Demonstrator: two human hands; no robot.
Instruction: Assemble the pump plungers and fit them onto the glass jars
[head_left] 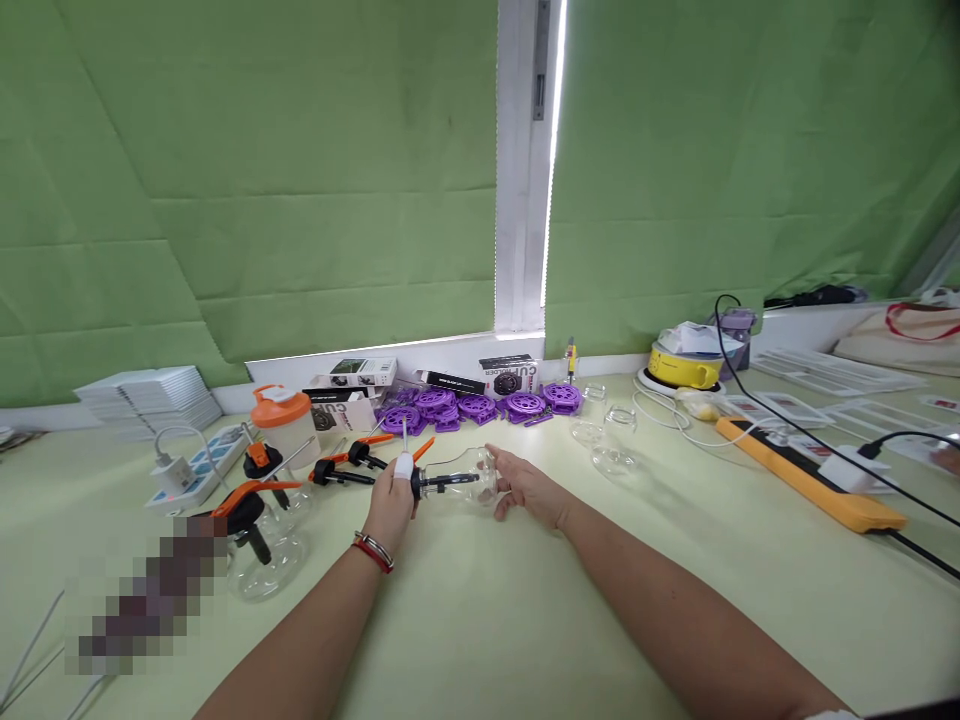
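A clear glass bottle (474, 465) lies on its side between my hands, with a black tube inside it. My left hand (392, 495) is closed around the black head (416, 482) at the bottle's neck; something white covers the thumb tip. The fingers of my right hand (521, 485) curl against the bottle's base. To the left stand glass bottles (262, 580) fitted with black heads and orange levers (251, 490). Loose black-and-orange heads (341, 472) lie just beyond my left hand. Further right, two open glass bottles (616, 458) stand on the table.
Purple wheel-shaped pieces (435, 405) and printed boxes (512, 378) line the back. An orange-lidded shaker (281, 410) and a power strip (202, 465) are at left. On the right are an orange power strip (810, 475), cables and a yellow pot (684, 368).
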